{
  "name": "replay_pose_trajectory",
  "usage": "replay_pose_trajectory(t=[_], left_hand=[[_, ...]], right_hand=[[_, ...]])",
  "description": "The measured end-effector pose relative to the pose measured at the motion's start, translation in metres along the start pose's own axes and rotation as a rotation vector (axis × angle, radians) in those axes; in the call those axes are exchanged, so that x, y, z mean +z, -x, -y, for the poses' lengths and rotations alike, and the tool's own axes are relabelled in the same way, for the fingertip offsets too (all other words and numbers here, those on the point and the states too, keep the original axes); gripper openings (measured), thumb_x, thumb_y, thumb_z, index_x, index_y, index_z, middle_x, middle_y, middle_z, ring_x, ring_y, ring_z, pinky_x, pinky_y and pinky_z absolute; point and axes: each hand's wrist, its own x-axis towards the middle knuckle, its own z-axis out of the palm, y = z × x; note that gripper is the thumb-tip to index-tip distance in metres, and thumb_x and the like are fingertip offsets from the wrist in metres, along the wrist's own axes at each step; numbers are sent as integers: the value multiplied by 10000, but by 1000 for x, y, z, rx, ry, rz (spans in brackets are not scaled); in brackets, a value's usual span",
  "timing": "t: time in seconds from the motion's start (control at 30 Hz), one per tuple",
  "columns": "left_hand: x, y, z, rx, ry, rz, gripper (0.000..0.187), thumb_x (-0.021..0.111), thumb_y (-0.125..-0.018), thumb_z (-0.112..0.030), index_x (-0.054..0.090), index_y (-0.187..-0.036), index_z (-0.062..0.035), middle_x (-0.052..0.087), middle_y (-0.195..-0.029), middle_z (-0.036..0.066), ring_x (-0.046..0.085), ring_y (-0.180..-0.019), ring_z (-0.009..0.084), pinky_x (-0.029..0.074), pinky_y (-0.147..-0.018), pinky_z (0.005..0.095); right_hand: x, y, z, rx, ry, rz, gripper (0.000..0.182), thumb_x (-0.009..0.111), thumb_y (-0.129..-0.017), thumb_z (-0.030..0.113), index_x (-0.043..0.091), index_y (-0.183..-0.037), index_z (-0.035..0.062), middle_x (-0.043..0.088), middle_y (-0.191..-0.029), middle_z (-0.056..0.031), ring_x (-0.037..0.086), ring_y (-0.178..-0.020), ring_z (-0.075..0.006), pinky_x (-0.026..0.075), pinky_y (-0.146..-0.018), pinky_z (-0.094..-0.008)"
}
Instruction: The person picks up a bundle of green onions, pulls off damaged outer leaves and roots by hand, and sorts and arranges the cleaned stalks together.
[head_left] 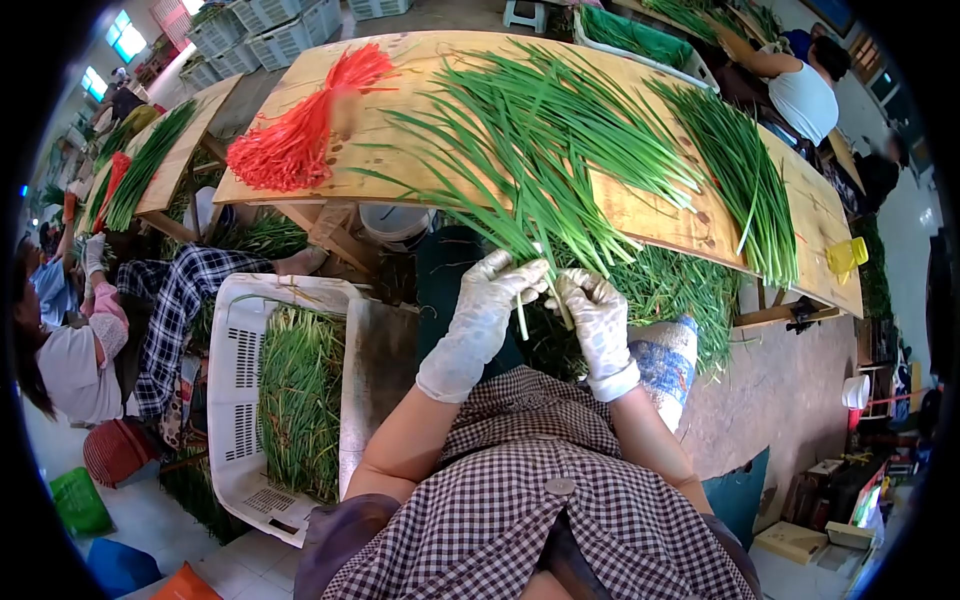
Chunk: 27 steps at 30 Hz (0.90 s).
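Note:
My left hand [492, 305], in a whitish glove, is closed round the lower ends of a few garlic chives [490, 222], whose leaves stretch up over the table edge. My right hand [597, 318], gloved too, pinches the pale base of a chive stalk just beside the left. Both hands are above my lap, at the front of the wooden table [400, 130]. Beyond them lies a loose pile of chives [600, 120], pale ends toward the right. Farther right rests a thick bundle of darker chives [745, 180].
Red plastic ties [310, 130] lie at the table's left. A white crate [235, 400] of chive scraps stands by my left side. More trimmings [670, 295] are heaped under the table edge, near a woven sack [665, 365]. Co-workers sit left and at the upper right.

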Motion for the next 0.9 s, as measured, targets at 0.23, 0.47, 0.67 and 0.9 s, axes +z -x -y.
replay_pose_trajectory(t=[0.23,0.47,0.67,0.9], left_hand=[[-9,-5,2,38,66,107,334,540,-866,16,544,-1199,39,630,-1109,171,638,-957,217,523,-813,323],[-11,-4,2,54,90,182,407,500,-872,21,467,-1274,71,578,-1199,221,620,-1025,278,507,-870,378],[-11,-1,-2,69,72,175,367,526,-888,-16,502,-1245,64,590,-1187,206,599,-1076,289,501,-890,390],[-6,5,-1,93,-27,148,329,556,-888,-24,547,-1209,44,614,-1155,186,618,-1036,243,500,-881,341]], right_hand=[[0,1,-10,-172,171,-85,178,601,-908,137,657,-960,-23,675,-845,-32,600,-722,-77,503,-649,-243],[4,1,-6,-341,210,-46,176,660,-862,126,688,-999,19,685,-895,-55,618,-772,-107,506,-705,-254],[2,-2,-3,55,-313,80,162,663,-848,77,686,-979,-16,685,-918,-79,640,-824,-148,506,-770,-255],[6,-3,-7,-270,176,-27,152,696,-819,67,686,-959,10,676,-922,-65,601,-839,-102,487,-772,-243]])
